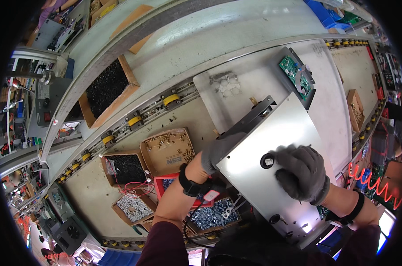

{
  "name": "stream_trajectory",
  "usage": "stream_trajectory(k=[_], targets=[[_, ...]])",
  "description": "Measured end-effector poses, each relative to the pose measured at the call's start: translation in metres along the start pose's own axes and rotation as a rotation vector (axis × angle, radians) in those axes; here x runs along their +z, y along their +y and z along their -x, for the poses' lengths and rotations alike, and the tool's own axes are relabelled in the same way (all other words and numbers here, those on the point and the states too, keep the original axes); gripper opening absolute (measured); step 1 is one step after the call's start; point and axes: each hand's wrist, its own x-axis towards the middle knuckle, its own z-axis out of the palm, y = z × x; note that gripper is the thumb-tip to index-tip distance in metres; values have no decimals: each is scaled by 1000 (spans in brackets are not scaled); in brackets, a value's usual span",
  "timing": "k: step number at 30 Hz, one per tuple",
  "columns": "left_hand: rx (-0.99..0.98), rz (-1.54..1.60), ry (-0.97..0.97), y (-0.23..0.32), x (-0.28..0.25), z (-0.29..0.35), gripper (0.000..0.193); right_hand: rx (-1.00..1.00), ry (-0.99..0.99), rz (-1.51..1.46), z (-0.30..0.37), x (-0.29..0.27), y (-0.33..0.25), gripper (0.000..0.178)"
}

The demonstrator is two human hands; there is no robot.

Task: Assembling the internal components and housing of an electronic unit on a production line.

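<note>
A shiny flat metal panel is tilted up in front of me, with a round dark-rimmed hole near its middle. Inside that hole a small white connector shows. My left hand, in a grey glove, grips the panel's left edge, its fingers hidden behind the sheet. Right beside the hole, my gloved right hand has its fingers curled in; whatever may be between them is hidden. Behind the panel a dark metal frame part sticks out. A green circuit board on a dark bracket lies farther off on the white work plate.
Left of the panel stand a cardboard box of brass-coloured fasteners, a box of black screws, a tray of silver parts and bluish screws. A roller rail runs behind. A red coiled hose hangs at right.
</note>
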Motion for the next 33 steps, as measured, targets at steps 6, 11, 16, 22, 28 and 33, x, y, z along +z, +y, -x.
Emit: stream_trajectory(k=[6,11,16,22,28,33], targets=[[-26,277,-92,17,1,-10,47,-4,90,35,7,5,2,52],[29,44,-28,35,3,-7,46,25,56,55,-12,-7,-17,42],[-3,-618,222,37,13,9,45,48,-13,-1,-19,-13,-19,26],[287,-578,450,13,51,0,37,96,-90,-86,-18,-14,-35,29],[178,-405,431,20,41,0,35,37,-107,-59,-12,-8,-42,24],[-421,-410,358,48,35,11,37,122,-158,-59,-20,-14,-30,13]])
